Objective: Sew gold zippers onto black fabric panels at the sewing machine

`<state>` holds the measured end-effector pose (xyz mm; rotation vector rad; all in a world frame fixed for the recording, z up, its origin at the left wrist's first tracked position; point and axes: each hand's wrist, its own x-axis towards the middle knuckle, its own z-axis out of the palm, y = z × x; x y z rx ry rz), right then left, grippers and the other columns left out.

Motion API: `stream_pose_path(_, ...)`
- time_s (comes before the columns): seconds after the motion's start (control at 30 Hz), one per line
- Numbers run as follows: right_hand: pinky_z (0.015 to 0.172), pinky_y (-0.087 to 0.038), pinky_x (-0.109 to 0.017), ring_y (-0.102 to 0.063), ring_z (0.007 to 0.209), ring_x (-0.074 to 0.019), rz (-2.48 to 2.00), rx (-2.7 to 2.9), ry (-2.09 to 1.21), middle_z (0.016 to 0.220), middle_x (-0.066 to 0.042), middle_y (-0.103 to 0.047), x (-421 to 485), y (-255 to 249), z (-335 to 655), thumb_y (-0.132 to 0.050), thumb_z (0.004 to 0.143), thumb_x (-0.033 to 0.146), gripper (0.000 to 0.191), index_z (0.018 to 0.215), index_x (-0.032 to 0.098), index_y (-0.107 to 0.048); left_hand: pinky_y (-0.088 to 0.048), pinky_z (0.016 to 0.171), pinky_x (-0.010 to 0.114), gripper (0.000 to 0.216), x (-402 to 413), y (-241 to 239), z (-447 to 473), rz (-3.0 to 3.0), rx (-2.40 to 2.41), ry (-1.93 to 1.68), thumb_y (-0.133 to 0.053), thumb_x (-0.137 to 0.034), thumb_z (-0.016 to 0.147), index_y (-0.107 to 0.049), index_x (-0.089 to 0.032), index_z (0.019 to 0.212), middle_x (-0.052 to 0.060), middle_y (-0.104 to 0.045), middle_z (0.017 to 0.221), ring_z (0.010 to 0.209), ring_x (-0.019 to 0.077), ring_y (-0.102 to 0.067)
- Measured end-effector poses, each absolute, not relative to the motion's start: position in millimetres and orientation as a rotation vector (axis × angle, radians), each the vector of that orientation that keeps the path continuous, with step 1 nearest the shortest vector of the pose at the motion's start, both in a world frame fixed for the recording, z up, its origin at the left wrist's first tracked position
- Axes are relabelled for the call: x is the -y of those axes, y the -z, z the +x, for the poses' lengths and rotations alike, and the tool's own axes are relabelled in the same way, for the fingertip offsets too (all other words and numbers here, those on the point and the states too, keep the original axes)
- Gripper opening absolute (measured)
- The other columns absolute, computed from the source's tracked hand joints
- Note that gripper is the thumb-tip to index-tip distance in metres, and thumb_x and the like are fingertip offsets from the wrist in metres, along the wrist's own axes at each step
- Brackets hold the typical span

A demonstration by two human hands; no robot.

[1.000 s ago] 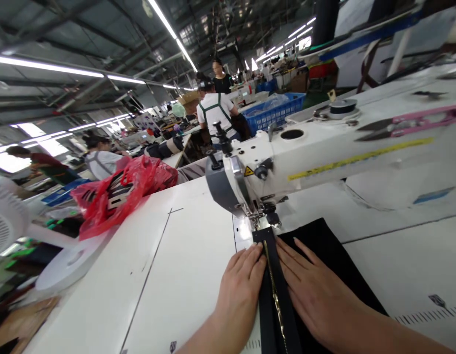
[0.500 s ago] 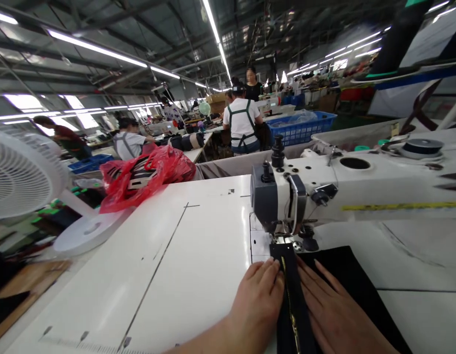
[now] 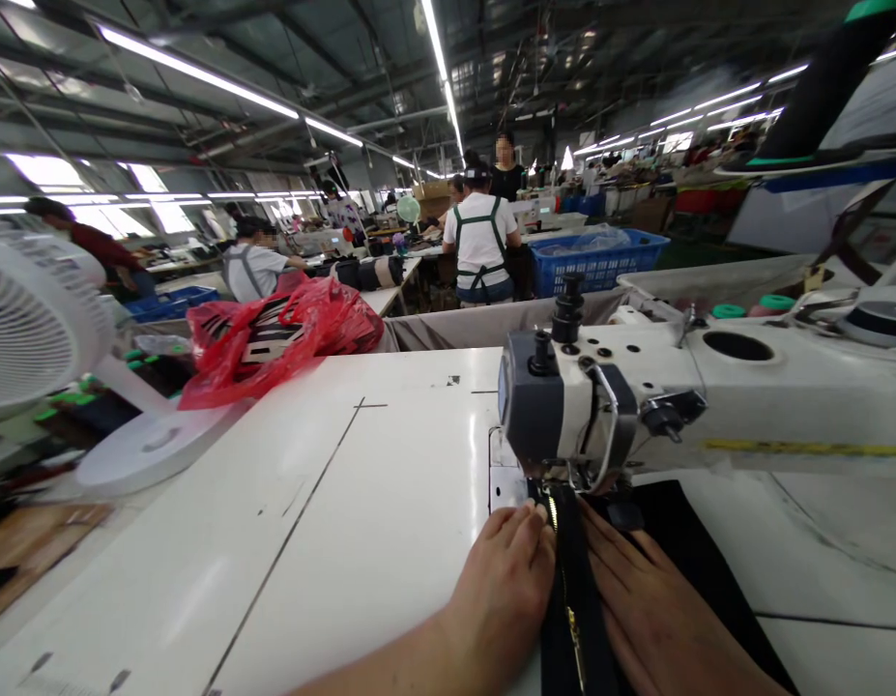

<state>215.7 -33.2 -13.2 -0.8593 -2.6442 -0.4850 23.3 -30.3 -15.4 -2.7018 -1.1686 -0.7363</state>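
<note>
A black zipper (image 3: 569, 580) with gold teeth and a gold pull lies lengthwise on black fabric (image 3: 698, 541). Its far end is under the presser foot of the white and grey sewing machine (image 3: 538, 396). My left hand (image 3: 509, 585) has its fingers bent and pressed together on the zipper's left edge, close to the foot; the thumb is mostly hidden. Along the zipper's right side, my right hand (image 3: 657, 604) lies flat on the black fabric with its fingers stretched forward. The needle point is hidden behind the machine parts.
A white fan (image 3: 139, 440) and a red plastic bag (image 3: 284, 333) stand at the left of the white table (image 3: 375, 503). Thread spools sit at the right. Beyond the table are a blue crate (image 3: 599, 261) and several people at other machines.
The zipper's far end has gone forward under the presser foot, with both hands beside it. The view has shifted slightly; the hands keep nearly the same shape.
</note>
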Motion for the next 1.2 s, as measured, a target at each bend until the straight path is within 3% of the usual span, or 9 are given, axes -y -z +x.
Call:
stream_pose_path(0.73, 0.097, -0.042, -0.044, -0.043, 0.123, -0.0276, -0.838, 2.650, 0.447, 0.133, -0.018, -0.047, 29.0, 11.1, 217.4, -0.043, 0.076, 0.014, 0.059, 0.134, 0.003, -0.038, -0.047, 0.090, 0.035, 0.029, 28.9, 18.9, 25.3, -2.651, 1.170, 0.742, -0.032, -0.014, 0.093, -0.060, -0.007, 0.100, 0.013, -0.062, 0.107, 0.104, 0.0220, -0.056)
stream_pose_path(1.2, 0.098, -0.040, -0.043, -0.047, 0.120, -0.0250, -0.871, 2.611, 0.403, 0.131, -0.015, -0.051, 29.6, 13.7, 216.1, -0.041, 0.078, 0.012, 0.057, 0.135, 0.008, -0.037, -0.048, 0.085, 0.037, 0.024, 29.2, 23.5, 28.1, -2.626, 1.197, 0.747, -0.039, -0.006, 0.087, -0.057, -0.005, 0.102, 0.015, -0.061, 0.104, 0.098, 0.0229, -0.058)
